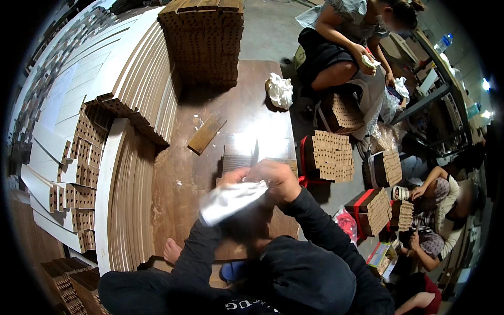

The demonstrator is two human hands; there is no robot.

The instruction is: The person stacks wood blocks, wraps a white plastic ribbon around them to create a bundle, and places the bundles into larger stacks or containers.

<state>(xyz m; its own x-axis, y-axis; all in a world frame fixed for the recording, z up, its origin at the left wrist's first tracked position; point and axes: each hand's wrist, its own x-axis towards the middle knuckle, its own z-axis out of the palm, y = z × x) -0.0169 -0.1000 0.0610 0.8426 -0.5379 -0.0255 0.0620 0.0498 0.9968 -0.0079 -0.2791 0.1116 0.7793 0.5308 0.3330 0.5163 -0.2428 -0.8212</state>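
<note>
In front of me both hands are close together over a stack of brown boards (231, 160). My left hand (234, 177) is closed on a white cloth (231, 202), which is smeared by motion and reaches across to my right hand (277, 178). The fingers of my right hand are curled shut. A thin, pointed grey strip (255, 152) sticks up at its fingertips; its kind is unclear. Off to the left of the hands, a short brown wood piece (207, 135) lies flat on the wooden table (173, 210). Toward the far right edge sits a crumpled white cloth (279, 91).
Tall piles of drilled boards (202, 47) and white-faced boards (139, 79) line the left and back. On the right, bundles of drilled wood blocks (328, 156) stand on the floor. Beyond them a person (336, 47) sits holding a white cloth, with other people further off.
</note>
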